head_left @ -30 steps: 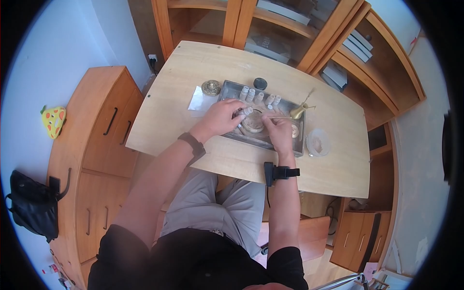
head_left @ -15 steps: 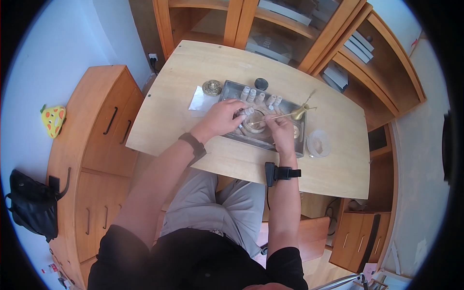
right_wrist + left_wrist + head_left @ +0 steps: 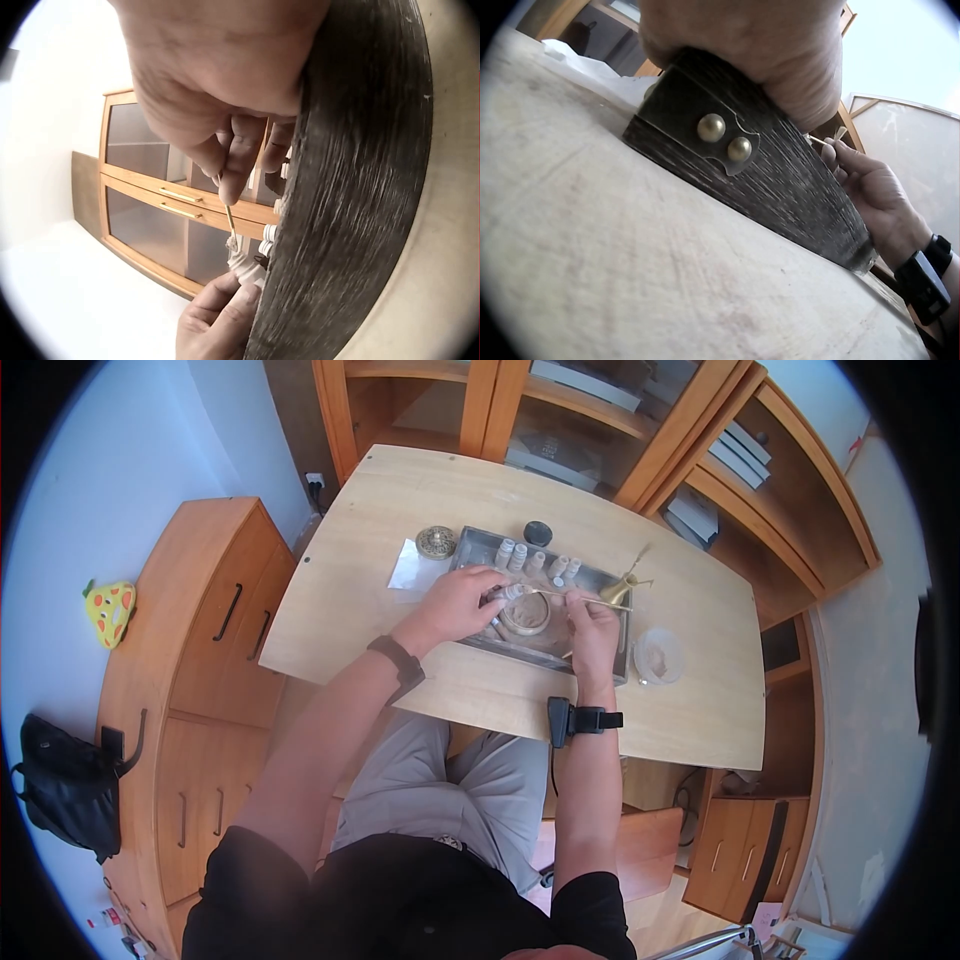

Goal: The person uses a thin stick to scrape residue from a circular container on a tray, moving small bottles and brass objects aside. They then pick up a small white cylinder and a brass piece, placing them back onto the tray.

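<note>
My left hand (image 3: 462,606) grips a small pale bottle (image 3: 514,591) over the left side of a dark wooden tray (image 3: 510,651). In the right wrist view the bottle's ridged neck (image 3: 244,267) tilts up between finger and thumb. My right hand (image 3: 594,635) pinches a thin brass spoon (image 3: 230,216) between thumb and fingertips. A clump of pale powder (image 3: 232,243) shows at the spoon's tip, right at the bottle's mouth. Just below both hands, a round dish (image 3: 526,633) of powder sits in the tray.
Several small bottles (image 3: 519,556) stand along the tray's back. A brass vase (image 3: 616,594) with thin tools is at its right, beside a clear plastic tub (image 3: 659,658). A pierced metal lid (image 3: 436,542), white paper (image 3: 412,568) and a black round lid (image 3: 538,533) lie behind.
The spoon's tip was down over the dish half a second ago. My right hand has raised it to the bottle's mouth, while the left hand has stayed in place with the bottle.
</note>
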`<state>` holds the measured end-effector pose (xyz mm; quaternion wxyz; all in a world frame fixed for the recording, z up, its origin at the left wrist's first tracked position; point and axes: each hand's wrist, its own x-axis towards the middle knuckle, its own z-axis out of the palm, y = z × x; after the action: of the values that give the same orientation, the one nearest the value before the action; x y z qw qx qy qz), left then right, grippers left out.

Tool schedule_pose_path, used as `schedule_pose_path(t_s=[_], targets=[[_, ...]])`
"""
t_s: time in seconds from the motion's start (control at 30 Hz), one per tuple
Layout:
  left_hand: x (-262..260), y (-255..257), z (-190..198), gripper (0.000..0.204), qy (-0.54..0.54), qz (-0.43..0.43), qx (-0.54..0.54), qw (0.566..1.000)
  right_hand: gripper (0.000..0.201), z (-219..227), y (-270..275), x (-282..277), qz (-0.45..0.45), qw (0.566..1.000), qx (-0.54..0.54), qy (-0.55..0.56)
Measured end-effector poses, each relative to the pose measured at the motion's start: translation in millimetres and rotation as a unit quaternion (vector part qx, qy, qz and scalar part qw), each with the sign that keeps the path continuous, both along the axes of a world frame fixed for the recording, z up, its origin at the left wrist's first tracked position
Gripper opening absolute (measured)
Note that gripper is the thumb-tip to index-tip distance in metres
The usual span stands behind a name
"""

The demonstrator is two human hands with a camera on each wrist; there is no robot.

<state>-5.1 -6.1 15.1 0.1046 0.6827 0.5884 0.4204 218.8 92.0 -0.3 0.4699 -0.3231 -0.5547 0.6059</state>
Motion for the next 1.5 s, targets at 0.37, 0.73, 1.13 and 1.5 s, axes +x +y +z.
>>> schedule_pose_path(t_s=[0.37,0.73,1.13,1.5], targets=[[-2,1,-3,0.029,-0.001,-0.002,0.006,1.000,0.017,4,-4,-2,-0.005,1.000,0.014,0.005],[-1,0,-2,0.030,-0.003,0.002,0.005,1.000,0.017,-7,3,-7,0.003,0.974,0.106,-0.202],[0,0,-1,0.029,-0.002,0.006,0.002,1.000,0.017,-4,3,-3,0.018,0.987,0.033,-0.154],[-1,0,1,0.028,-0.001,0.000,-0.005,1.000,0.017,2,0,-2,-0.013,0.999,-0.002,-0.040]])
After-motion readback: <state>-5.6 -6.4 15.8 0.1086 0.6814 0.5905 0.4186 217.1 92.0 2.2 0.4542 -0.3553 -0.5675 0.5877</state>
